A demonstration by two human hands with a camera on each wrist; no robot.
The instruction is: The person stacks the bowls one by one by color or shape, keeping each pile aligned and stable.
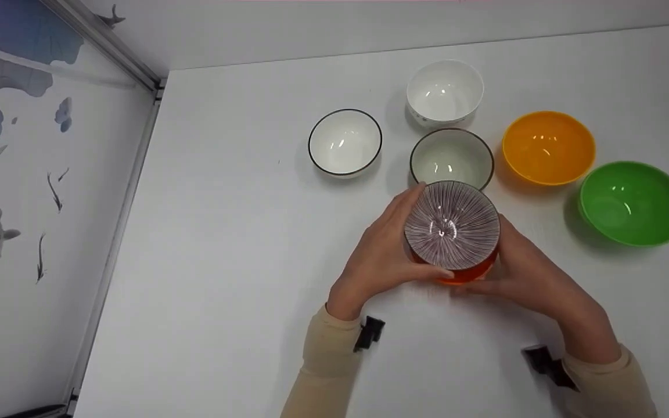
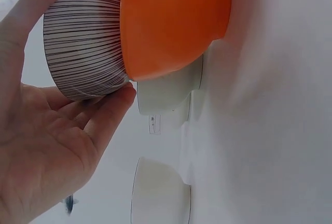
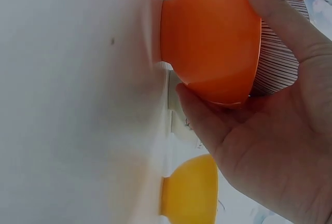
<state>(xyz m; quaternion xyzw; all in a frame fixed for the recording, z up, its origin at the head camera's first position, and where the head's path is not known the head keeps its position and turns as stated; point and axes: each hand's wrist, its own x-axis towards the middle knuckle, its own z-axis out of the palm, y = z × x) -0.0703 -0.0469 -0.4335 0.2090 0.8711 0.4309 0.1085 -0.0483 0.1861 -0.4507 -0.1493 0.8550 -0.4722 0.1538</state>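
Observation:
A bowl with dark radiating stripes sits partly inside an orange-red bowl, its striped wall rising above the orange rim. My left hand grips the striped bowl, thumb on one side and fingers round the other; the left wrist view shows its striped outside in that hand. With thumb and fingers, my right hand holds the orange bowl from the right. Its foot is at or very near the tabletop; contact is hard to tell. Just beyond stands a pale grey-green bowl, its near rim hidden.
A dark-rimmed white bowl stands left of the grey-green one, and a plain white bowl behind it. To the right are a yellow-orange bowl and a green bowl. A printed panel borders the white table at left.

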